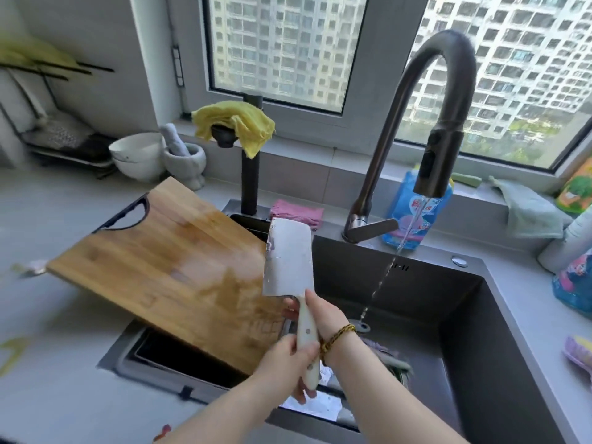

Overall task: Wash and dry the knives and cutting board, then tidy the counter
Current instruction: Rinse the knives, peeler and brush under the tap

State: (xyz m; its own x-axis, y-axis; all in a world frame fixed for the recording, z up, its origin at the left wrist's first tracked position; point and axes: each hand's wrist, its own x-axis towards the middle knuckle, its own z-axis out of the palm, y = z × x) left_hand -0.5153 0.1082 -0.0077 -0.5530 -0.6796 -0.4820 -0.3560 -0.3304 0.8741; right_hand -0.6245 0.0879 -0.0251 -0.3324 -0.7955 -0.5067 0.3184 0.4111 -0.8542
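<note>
- Gripping the cleaver [288, 257] by its white handle, your left hand [285, 357] closes round the lower part, and your right hand [320, 312] wraps it just under the blade.
- You hold it over the sink [464, 331], at the board's [166, 264] right edge.
- Its long axis stands near upright: blade away from you toward the window, butt toward you.
- Your open room is rightward, between the blade and the stream [398, 248] from the faucet [437, 161].
- Leftward, the tilted board crowds you, its near corner dipping into the basin.
</note>
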